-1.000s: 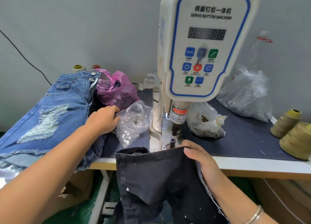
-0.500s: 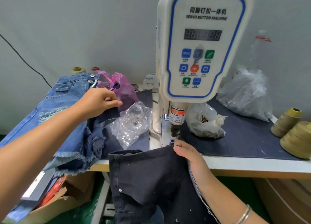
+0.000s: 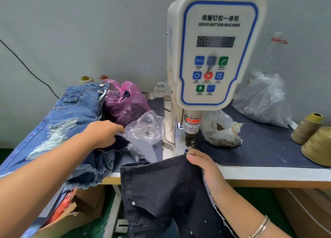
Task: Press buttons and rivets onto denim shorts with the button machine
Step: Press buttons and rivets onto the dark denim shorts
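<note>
The right hand pinches the top edge of the dark denim shorts, thumb on the cloth, holding that edge up at the near rim of the desk, just in front of the button machine. By my reading this keeps the garment ready to slide under the press head, while most of it hangs off the near edge.

The left hand reaches to the far left, fingers curled down onto dark cloth beside the clear bag of metal fasteners, probably to fetch a piece or clear the heap; whether it truly grips I cannot tell. The blue denim shorts lie stacked at the left, away from the press.

Compared with 0.5 s ago, the left hand has dropped from in front of the pink bag to the cloth, and the right hand has hardly shifted.
</note>
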Demonstrator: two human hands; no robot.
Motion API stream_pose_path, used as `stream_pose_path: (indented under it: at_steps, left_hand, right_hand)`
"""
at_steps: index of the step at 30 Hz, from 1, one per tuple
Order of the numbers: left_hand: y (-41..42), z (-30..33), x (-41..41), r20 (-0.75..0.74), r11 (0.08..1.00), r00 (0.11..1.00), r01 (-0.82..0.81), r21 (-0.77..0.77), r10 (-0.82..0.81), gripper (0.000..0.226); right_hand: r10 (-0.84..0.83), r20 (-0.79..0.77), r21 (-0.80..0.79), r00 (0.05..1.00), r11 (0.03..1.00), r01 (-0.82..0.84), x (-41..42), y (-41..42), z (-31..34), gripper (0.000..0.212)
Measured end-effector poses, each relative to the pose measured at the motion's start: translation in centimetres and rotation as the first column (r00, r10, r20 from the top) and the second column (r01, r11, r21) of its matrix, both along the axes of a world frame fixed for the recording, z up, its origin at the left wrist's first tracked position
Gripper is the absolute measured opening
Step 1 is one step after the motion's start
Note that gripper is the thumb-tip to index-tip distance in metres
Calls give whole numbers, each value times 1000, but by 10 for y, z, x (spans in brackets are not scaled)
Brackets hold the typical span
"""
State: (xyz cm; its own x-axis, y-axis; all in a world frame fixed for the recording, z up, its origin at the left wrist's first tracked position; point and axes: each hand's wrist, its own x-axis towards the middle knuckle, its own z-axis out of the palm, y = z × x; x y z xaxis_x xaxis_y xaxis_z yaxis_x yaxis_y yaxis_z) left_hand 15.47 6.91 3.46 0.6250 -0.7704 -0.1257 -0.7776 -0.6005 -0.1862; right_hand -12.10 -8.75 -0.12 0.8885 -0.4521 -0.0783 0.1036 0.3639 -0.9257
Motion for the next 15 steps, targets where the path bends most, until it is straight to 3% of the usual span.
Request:
stream_pose_path:
  at_steps: [2, 4, 6, 9, 13, 15]
  left_hand:
    - [-8, -11, -6, 199, 1000, 980, 25, 7, -26, 48]
    - [-15, -18, -15, 301, 976, 947, 162, -146, -112, 55]
    - [-19, -23, -28, 301, 873, 911, 373, -313, -281, 60]
    - [-24, -41, -45, 229, 723, 820, 571, -390, -524, 53]
    - [-20, -48, -46, -231, 759, 854, 253, -600, -467, 51]
    - [-21, -37, -44, -343, 700, 848, 46, -713, -405, 49]
  right_hand:
    - [-42, -32, 39, 999, 998, 43, -1, 0, 0, 16]
    - [-77, -62, 75, 995, 994, 82, -2, -1, 0, 15]
    - [-89, -64, 105, 994, 990, 96, -3, 0, 2, 13]
    - [-89, -58, 121, 994, 988, 95, -5, 0, 4, 17]
    - [-82, -64, 130, 995, 987, 90, -5, 0, 3, 16]
    - [-109, -86, 150, 990, 981, 121, -4, 0, 0, 11]
